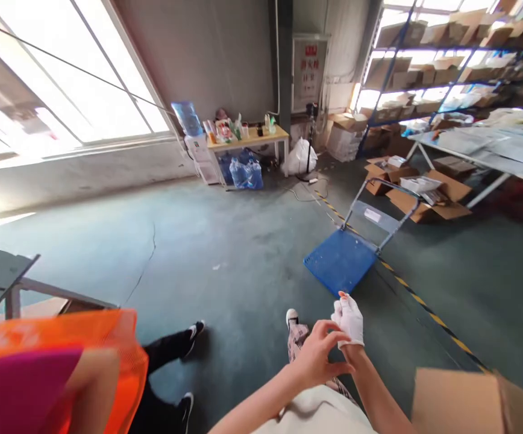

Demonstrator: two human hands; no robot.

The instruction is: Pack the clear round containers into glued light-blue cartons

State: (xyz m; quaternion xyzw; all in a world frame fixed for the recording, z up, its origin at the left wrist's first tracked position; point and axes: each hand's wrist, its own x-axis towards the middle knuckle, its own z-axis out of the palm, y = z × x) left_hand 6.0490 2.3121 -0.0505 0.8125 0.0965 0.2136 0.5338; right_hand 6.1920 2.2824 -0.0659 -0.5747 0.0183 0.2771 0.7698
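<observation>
A co-worker's orange vest (85, 349) is showing at lower left. At centre, the bare left hand (316, 355) is pinching the cuff of a white glove (349, 319), which is covering the raised right hand (350, 322), fingers loosely curled. A blue cart (340, 262) is standing beyond; a cardboard box (469, 401) is lying at right.

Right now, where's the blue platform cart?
In the head view, the blue platform cart sits on the floor right of centre, just beyond the gloved right hand, beside the yellow-black floor stripe and near the open cardboard boxes.
</observation>
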